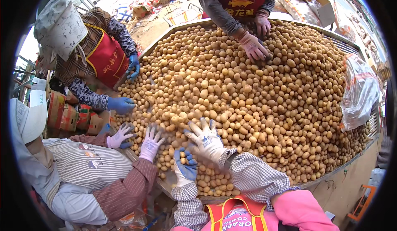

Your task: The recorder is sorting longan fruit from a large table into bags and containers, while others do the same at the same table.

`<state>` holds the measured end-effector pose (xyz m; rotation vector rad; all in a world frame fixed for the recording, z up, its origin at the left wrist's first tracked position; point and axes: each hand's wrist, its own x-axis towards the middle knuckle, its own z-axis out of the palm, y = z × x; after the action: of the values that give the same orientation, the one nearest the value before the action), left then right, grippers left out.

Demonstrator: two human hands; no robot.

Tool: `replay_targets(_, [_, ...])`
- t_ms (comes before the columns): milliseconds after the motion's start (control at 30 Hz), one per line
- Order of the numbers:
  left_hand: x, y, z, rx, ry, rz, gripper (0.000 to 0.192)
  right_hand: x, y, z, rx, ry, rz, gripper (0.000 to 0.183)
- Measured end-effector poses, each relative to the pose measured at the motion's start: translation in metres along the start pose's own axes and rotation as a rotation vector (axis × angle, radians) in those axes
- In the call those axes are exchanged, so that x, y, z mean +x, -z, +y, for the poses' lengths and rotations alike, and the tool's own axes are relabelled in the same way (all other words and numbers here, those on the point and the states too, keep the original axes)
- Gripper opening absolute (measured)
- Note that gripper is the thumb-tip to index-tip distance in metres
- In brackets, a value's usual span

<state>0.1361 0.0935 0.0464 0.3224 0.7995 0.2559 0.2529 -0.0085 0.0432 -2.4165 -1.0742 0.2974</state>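
Note:
A heap of small yellow-brown potatoes (229,106) covers the sorting table before me. My left hand (186,169), in a white glove with a blue coated palm, is turned palm up at the near edge. Its fingers curl around a couple of small potatoes (183,160). Just to the right and farther in, my right hand (206,141) wears a matching glove and lies palm down on the heap. Its fingers are spread and touch potatoes; whatever is under the palm is hidden. Checked sleeve covers reach both wrists.
On the left, a co-worker's lilac-gloved hand (151,144) is close to mine. Farther along, another person's blue-gloved hand (121,105) touches the potatoes. Opposite, a pink-gloved hand (254,47) rests on the heap. A clear plastic bag (360,91) lies over the right rim.

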Motion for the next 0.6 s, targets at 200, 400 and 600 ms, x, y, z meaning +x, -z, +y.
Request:
replay_targets(200, [-0.024,0.011,-0.035,-0.003,0.126,0.013,0.018,-0.108,-0.005,-0.003,-0.12,0.094,-0.03,0.059])
replay_targets(400, [-0.044,0.06,-0.049,0.036,0.205,-0.001,0.016,-0.17,0.05,0.073,0.007,-0.295,0.331,0.055])
replay_targets(600, [-0.049,0.068,-0.079,0.09,0.355,-0.084,0.017,-0.141,0.052,0.092,-0.107,-0.603,0.225,0.056])
